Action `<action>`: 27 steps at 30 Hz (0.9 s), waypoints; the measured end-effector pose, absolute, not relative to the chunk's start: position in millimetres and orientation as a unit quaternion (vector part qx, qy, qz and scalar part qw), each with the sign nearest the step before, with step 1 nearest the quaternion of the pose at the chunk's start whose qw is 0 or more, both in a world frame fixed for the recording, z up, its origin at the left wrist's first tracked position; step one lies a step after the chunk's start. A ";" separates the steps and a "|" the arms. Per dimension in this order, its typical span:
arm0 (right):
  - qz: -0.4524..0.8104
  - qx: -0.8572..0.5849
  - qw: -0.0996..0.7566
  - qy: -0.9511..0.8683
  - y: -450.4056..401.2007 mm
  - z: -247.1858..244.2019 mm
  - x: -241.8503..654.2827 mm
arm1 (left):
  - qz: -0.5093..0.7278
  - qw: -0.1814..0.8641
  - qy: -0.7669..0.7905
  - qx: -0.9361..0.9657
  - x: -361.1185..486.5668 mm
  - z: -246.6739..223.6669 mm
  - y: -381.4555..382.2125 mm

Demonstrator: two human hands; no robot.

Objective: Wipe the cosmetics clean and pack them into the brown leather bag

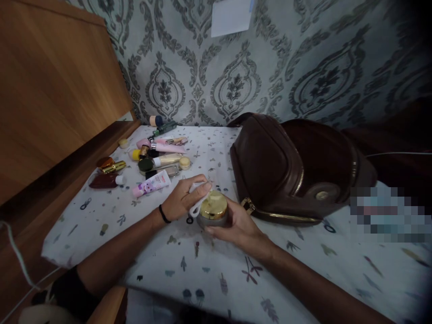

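Dim, cool light; glints on gold lid (213,205); right edge blackened, corners stretched; pixelated patch (389,215) at right.

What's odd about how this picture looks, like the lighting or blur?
In the head view: dim, uneven light, with the top right corner fading to black; a bright glint on the gold lid; apparent wide-angle stretching towards the edges; small print on the pink-capped tube too soft to read; a pixelated patch hiding detail at right.
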State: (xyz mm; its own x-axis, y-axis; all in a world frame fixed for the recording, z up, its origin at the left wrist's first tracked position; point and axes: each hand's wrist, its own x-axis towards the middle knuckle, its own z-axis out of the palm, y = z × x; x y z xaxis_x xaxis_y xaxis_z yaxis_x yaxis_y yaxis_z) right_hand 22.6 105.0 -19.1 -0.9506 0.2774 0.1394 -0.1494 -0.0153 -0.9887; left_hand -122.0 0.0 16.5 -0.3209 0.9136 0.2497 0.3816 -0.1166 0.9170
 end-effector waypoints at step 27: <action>0.601 -0.116 0.230 -0.756 103.7 -33.1 21.9 | 0.573 0.293 0.629 0.435 -119.5 3.5 7.5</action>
State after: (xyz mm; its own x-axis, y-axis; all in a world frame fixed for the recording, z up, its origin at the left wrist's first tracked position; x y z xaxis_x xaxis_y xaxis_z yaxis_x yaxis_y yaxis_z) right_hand 21.9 103.7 -33.1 -0.8678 0.4512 0.2083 -0.1012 0.2499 -0.9630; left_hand -119.5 7.5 3.5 -0.4493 0.8838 0.1304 0.2118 -0.0364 0.9766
